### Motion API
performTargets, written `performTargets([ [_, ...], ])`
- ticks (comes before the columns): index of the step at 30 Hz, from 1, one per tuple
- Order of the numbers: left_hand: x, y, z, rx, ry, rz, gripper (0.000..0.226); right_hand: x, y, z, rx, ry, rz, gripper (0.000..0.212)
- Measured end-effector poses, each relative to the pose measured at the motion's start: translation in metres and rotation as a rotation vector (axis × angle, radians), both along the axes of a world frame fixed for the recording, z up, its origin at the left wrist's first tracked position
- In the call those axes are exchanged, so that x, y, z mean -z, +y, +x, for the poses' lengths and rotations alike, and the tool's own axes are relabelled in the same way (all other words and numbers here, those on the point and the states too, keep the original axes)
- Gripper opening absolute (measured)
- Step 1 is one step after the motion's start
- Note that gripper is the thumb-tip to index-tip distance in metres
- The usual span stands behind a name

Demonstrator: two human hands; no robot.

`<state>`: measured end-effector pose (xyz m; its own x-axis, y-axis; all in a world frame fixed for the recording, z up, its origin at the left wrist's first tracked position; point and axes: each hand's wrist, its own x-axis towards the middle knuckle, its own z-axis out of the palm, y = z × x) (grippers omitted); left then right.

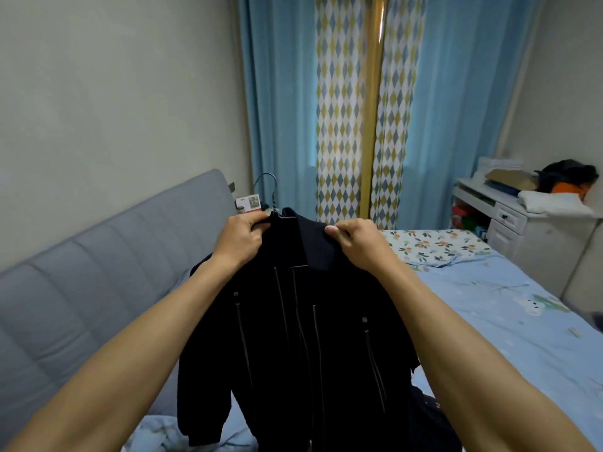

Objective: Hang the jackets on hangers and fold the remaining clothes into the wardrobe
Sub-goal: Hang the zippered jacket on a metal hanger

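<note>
- While the black jacket is hanging in the air above the bed, near its headboard edge, it is already sitting on a hanger, whose hook is poking up beside the collar.
- Pinching the collar on its own side, the left hand is curling thumb and fingers around the fabric just below the hook.
- Gripping the opposite shoulder, the right hand is closing its fingers on the cloth, thumb on top.
- Judging by this, the hanging step for this jacket is nearing its end; it is not yet going into the wardrobe, which is not showing.
- More dark clothing is lying at the near edge of the bed, likely waiting its turn.
- Beyond, blue curtains are hanging closed.
</note>
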<state>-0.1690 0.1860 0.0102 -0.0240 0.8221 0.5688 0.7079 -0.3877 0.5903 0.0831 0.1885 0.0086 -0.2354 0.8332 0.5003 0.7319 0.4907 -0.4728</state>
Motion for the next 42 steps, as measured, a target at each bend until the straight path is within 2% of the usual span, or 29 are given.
performTargets([
  [3, -0.001, 0.002, -0.004, -0.029, -0.005, -0.005, 0.025, -0.015, 0.005, -0.004, -0.037, 0.042, -0.06, 0.049],
  [7, 0.007, -0.002, 0.004, 0.015, 0.022, 0.022, 0.026, -0.012, 0.01, -0.008, 0.071, 0.173, -0.054, 0.047],
  [11, 0.011, -0.001, 0.01, 0.051, 0.133, 0.026, 0.026, -0.022, 0.014, -0.012, 0.17, 0.267, -0.002, 0.045],
  [14, 0.013, 0.0, 0.016, 0.132, 0.226, 0.029, 0.037, -0.043, 0.016, -0.013, 0.199, 0.378, 0.083, 0.044],
  [16, 0.012, -0.001, 0.022, 0.11, 0.189, 0.053, 0.037, -0.043, 0.017, -0.014, 0.182, 0.32, 0.076, 0.036],
  [18, 0.01, -0.001, 0.024, -0.011, 0.092, 0.103, 0.036, -0.023, 0.017, -0.013, 0.179, 0.179, 0.041, 0.03],
  [22, 0.01, 0.0, 0.014, -0.196, 0.021, 0.072, 0.047, 0.02, 0.007, -0.002, 0.161, 0.092, 0.142, 0.035],
  [25, 0.008, 0.001, 0.01, -0.228, -0.028, 0.038, 0.048, 0.033, 0.0, 0.004, 0.107, -0.092, 0.252, 0.032],
  [28, 0.012, 0.0, 0.013, -0.191, -0.063, 0.025, 0.044, 0.045, -0.003, 0.009, 0.127, -0.269, 0.251, 0.031],
  [30, 0.019, 0.0, 0.017, -0.147, -0.067, 0.035, 0.037, 0.051, -0.003, 0.011, 0.16, -0.251, 0.244, 0.029],
  [34, 0.024, 0.001, 0.017, -0.017, -0.005, 0.1, 0.027, 0.038, -0.002, 0.008, 0.167, -0.158, 0.099, 0.037],
  [38, 0.013, 0.0, 0.011, 0.069, 0.09, 0.097, 0.026, 0.017, -0.004, 0.009, 0.106, -0.14, 0.043, 0.034],
  [42, 0.002, -0.003, 0.021, 0.124, 0.1, 0.12, 0.026, 0.01, -0.004, -0.005, 0.064, -0.12, 0.054, 0.036],
])
